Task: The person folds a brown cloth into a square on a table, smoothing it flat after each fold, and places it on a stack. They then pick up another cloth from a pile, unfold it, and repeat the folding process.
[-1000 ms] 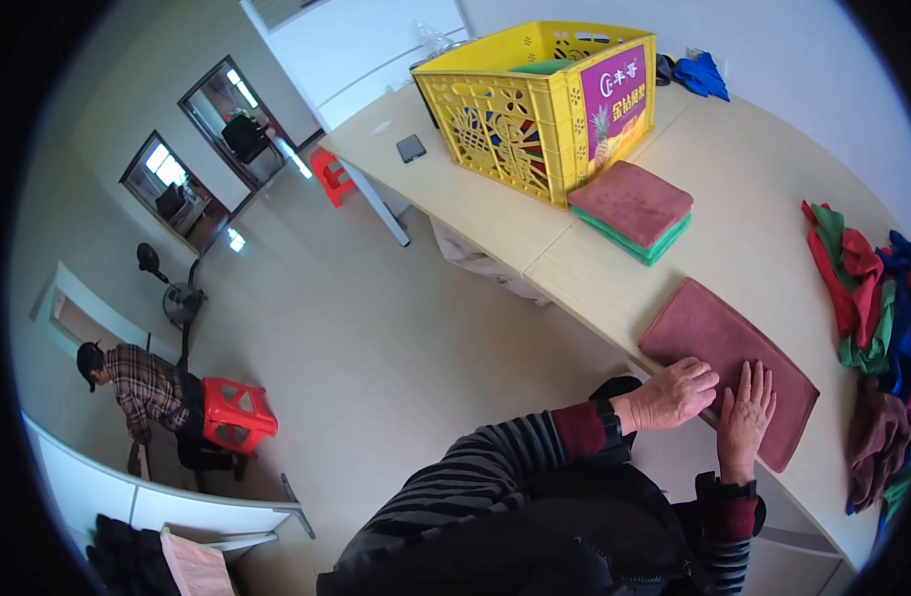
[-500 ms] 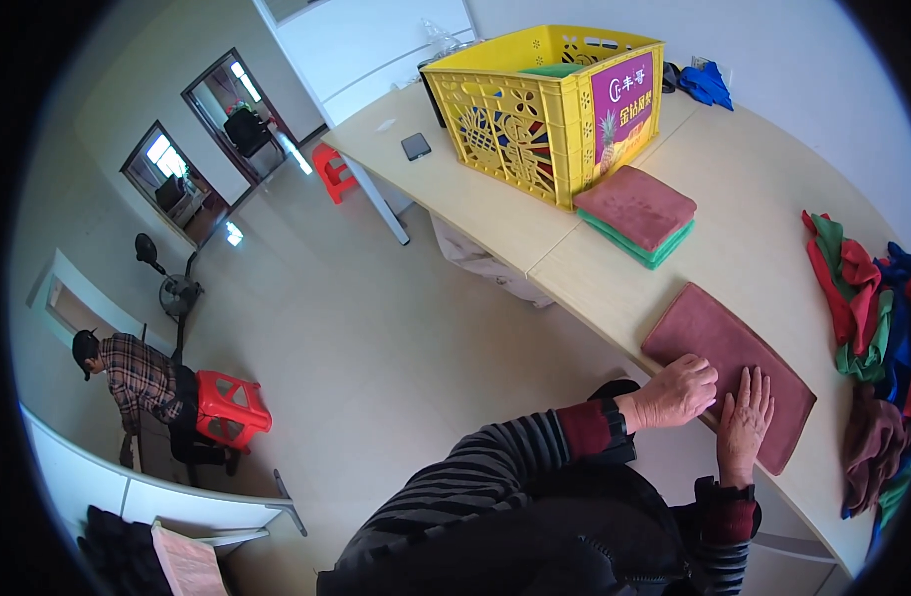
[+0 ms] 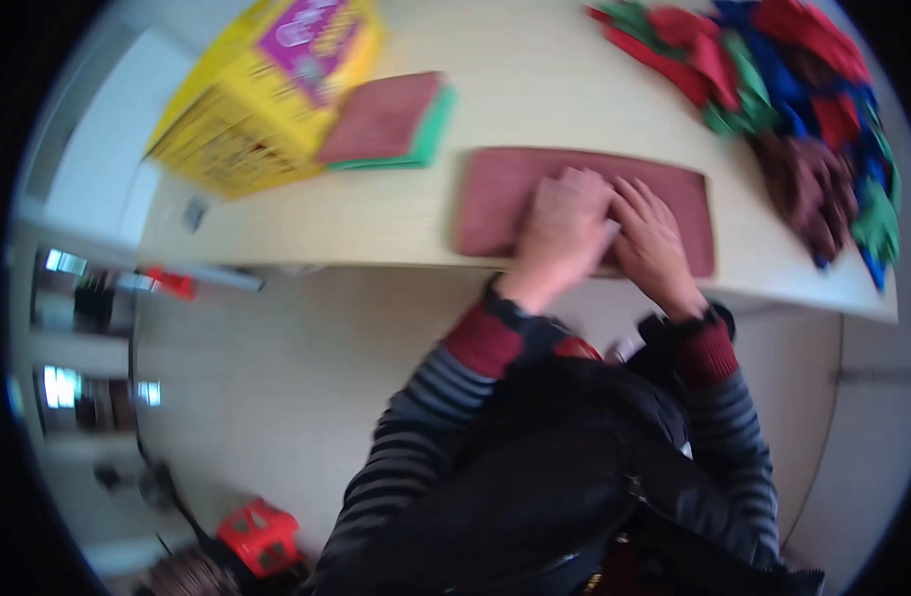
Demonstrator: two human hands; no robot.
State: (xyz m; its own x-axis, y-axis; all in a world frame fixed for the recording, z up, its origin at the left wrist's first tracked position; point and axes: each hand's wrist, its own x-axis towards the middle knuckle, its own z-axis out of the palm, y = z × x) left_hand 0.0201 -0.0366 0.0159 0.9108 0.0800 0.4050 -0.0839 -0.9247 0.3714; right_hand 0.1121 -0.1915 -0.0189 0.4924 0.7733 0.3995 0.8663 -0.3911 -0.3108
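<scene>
Hands (image 3: pixel 567 223) on maroon cloth (image 3: pixel 500 194), yellow crate (image 3: pixel 262 104) at left, contents hidden.

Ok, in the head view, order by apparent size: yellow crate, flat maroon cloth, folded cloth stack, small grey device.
1. Yellow crate and flat maroon cloth: too close to rank; crate cut off, cloth partly covered.
2. Folded cloth stack
3. Small grey device

A folded maroon cloth (image 3: pixel 493 194) lies along the pale counter's (image 3: pixel 535 89) near edge. A yellow crate (image 3: pixel 245 127), cloth stack (image 3: pixel 384 117) and phone (image 3: pixel 194 213) sit toward the left end, loose cloths (image 3: pixel 835 119) toward the right.
</scene>
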